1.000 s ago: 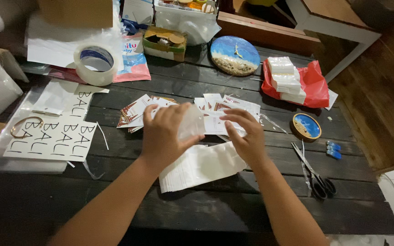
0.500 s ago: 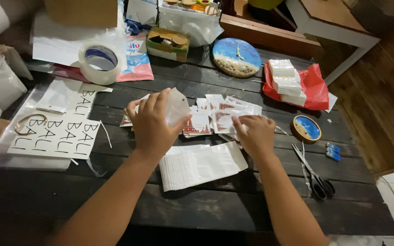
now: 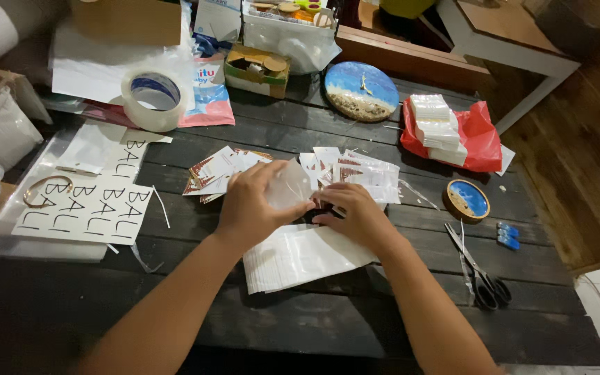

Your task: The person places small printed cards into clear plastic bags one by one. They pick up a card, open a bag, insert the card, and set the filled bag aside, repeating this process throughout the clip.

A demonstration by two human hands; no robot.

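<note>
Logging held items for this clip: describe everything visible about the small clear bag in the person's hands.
The small clear bag looks like thin, glossy, translucent plastic, roughly rectangular and slightly crumpled. The left hand holds it raised above the dark wooden table, pinching its lower edge, and the right hand meets it at the lower right corner. It appears empty. Below it lies a stack of flat clear bags.

arms: bare, no sleeves | left hand (image 3: 255, 205): no rings | right hand (image 3: 355, 215): no rings
</note>
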